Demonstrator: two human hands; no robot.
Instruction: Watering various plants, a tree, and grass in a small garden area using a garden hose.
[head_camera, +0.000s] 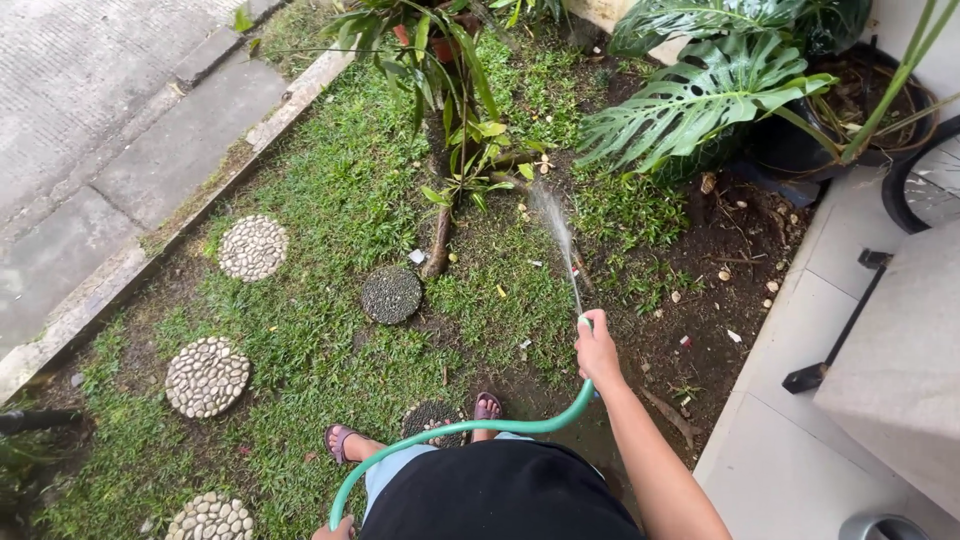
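Your right hand (597, 350) grips the smooth green rubber hose (470, 432), fingers wrapped at its nozzle; thin spray (556, 232) arcs far onto grass (330, 200). Left hand (335, 530) loosely holds the hose near; its fingers are hidden. Round pebble stepping stones (207, 376) lie left.

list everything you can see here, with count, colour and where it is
hose: 1, green, curving from bottom left up to the right hand
water jet: 1, whitish, spraying toward the centre plants
round pebble stepping stones: about 5, pale and dark, across the grass
big-leaf plant: 1, green, top right
black pot: 1, top right
bicycle wheel: 1, partly seen, right edge
sandals: 2, purplish, on the feet
right hand: gripping the hose end
left hand: on the hose, bottom edge
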